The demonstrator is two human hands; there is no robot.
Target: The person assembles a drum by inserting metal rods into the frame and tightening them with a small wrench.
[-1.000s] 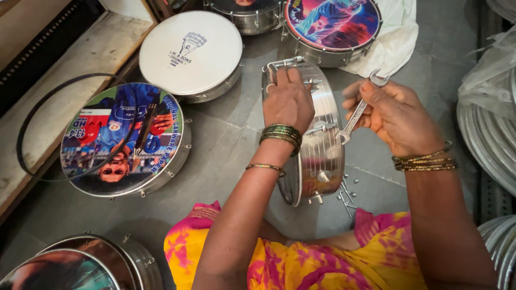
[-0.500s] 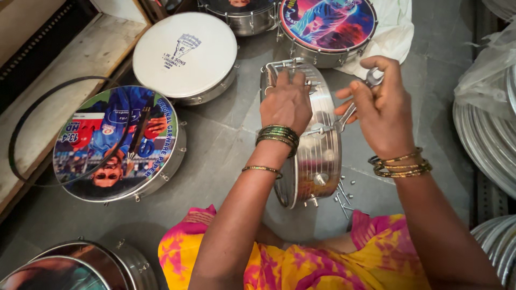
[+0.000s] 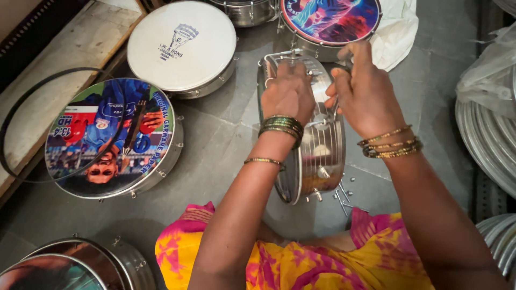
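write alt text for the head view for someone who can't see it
Seen from above, a person's left hand steadies a shiny metal drum shell standing on edge on a grey floor, while the right hand works at its upper rim. Finished drums with white and colourful printed heads lie around, and loose bolts beside the shell.

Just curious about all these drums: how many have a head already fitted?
4 show a fitted head: the plain white drum at top, the picture-printed drum on the left, another colourful drum at top right, and one cut-off drum bottom left. More may sit outside the view.
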